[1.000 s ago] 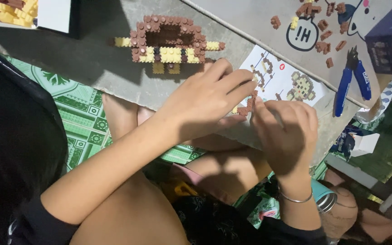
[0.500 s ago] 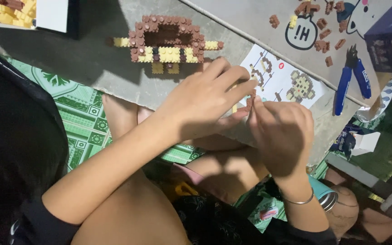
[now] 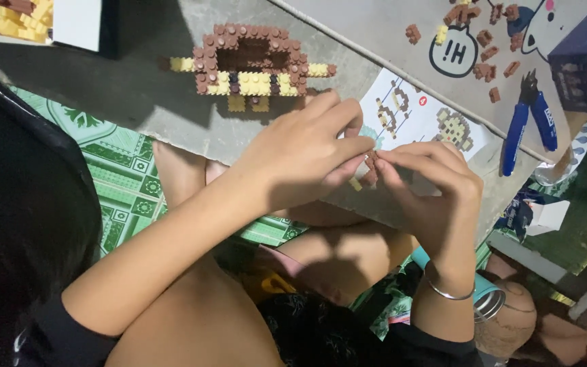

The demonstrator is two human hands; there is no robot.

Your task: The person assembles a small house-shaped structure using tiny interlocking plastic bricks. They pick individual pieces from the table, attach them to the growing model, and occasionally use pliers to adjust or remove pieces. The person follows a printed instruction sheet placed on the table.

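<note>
Left hand: the left hand is curled over, fingers bent and pinched down on a small cluster of brown bricks, thumb and forefinger meeting at it.
Right hand: the right hand comes in from the other side, fingertips closed tight on the same cluster, touching the left hand's fingers.
Small cluster: brown with a yellow bit at its lower edge, held above the board's near edge, over the person's lap.
Brick model: a bigger brown and yellow brick model sits on the board towards its far edge, apart from both hands.
Instruction sheet: the sheet lies on the board just beyond the right hand's knuckles.
Pliers: blue-handled pliers rest near the board's right edge.
Loose bricks: loose brown bricks are scattered at the far right corner.
Bracelet: a thin bangle rings the right wrist.
</note>
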